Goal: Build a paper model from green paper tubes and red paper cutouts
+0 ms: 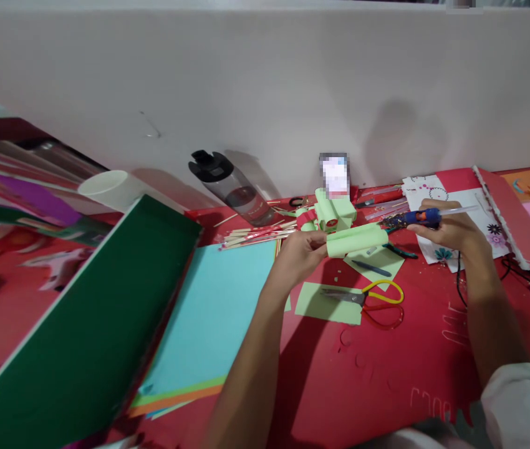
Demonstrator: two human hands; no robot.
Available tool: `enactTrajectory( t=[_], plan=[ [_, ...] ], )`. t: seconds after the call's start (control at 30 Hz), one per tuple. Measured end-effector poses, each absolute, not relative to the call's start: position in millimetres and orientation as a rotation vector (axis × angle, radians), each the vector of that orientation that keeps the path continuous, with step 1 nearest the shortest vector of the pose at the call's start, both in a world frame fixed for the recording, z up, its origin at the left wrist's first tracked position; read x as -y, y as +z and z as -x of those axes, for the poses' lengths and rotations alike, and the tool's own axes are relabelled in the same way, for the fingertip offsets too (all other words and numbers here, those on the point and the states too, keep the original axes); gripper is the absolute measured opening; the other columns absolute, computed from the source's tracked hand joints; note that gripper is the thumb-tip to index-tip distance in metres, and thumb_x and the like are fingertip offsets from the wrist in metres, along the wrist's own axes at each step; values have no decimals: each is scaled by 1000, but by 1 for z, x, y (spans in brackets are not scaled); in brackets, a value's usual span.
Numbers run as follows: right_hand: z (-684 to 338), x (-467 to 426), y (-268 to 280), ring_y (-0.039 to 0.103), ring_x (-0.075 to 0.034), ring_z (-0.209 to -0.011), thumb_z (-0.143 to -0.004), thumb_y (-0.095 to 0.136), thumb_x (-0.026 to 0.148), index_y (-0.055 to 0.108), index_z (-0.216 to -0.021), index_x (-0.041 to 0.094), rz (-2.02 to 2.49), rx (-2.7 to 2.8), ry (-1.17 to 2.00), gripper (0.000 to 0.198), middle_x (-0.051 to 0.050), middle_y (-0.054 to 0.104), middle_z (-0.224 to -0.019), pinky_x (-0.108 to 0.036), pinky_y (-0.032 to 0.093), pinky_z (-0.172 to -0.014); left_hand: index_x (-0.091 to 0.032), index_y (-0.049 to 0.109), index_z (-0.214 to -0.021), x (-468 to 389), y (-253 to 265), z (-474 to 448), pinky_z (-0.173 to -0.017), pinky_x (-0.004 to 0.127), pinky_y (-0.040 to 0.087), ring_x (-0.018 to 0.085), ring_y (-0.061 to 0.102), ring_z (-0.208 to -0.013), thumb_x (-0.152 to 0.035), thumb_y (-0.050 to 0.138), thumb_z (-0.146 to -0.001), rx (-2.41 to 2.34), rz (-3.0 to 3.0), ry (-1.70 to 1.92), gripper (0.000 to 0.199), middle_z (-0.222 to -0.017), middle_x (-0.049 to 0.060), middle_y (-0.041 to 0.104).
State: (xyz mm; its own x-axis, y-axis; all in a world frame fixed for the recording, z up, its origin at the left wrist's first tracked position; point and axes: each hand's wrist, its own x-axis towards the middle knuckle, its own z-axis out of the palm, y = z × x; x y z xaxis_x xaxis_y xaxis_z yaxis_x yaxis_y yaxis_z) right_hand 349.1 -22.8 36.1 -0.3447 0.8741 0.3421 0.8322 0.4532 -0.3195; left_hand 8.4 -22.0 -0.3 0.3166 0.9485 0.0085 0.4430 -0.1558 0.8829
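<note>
My left hand pinches one end of a light green rolled paper, held above the table. In my right hand is a blue hot glue gun, a clear glue stick jutting from its back. Its nozzle is close to the far end of the roll; whether they touch I cannot tell. Scissors with one yellow and one red handle rest on a green paper piece below. A dark pen-like tool lies on another green sheet. Behind the roll sits a green paper model.
A grey bottle stands by the white partition, near a blurred phone. Coloured sheets and a tall green panel are on the left. Thin sticks lie behind; a black cord hangs at right.
</note>
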Motion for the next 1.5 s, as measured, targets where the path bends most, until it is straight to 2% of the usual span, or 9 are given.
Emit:
enactTrajectory(
  t=[0.27, 0.57, 0.87, 1.07, 1.5],
  plan=[
    [-344, 22, 36, 59, -21, -66, -96, 64, 57, 62, -81, 24, 1320, 2318, 175, 36, -4, 65, -75, -33, 40, -57, -14, 81, -77, 21, -5, -11, -60, 24, 38, 15, 55, -64, -43, 72, -79, -1262, -1754, 753, 30, -65, 1, 68],
    [-329, 23, 32, 63, -23, -74, -94, 65, 57, 59, -82, 24, 1280, 2324, 226, 35, -5, 68, -81, -33, 44, -62, -15, 77, -73, 19, -16, -15, -59, 24, 42, 16, 57, -64, -37, 71, -81, -1187, -1747, 755, 24, -65, 1, 68],
    [-312, 26, 36, 55, -20, -66, -102, 54, 61, 55, -70, 24, 1189, 2460, 171, 48, -4, 62, -73, -34, 35, -57, -16, 68, -66, 19, -25, -22, -58, 24, 37, 13, 49, -61, -29, 66, -82, -1155, -1765, 707, 20, -60, -2, 58],
    [-306, 28, 30, 51, -18, -65, -104, 50, 62, 50, -70, 24, 1153, 2493, 117, 51, -4, 62, -75, -34, 33, -57, -18, 62, -60, 20, -33, -26, -56, 25, 35, 14, 47, -58, -30, 66, -80, -1139, -1775, 702, 24, -58, -2, 52],
    [-304, 28, 25, 52, -19, -64, -104, 50, 63, 54, -75, 24, 1122, 2526, 141, 49, -3, 62, -76, -34, 34, -58, -19, 50, -57, 22, -30, -30, -55, 24, 29, 11, 37, -57, -34, 62, -80, -1129, -1769, 679, 30, -57, -4, 41]
  ],
)
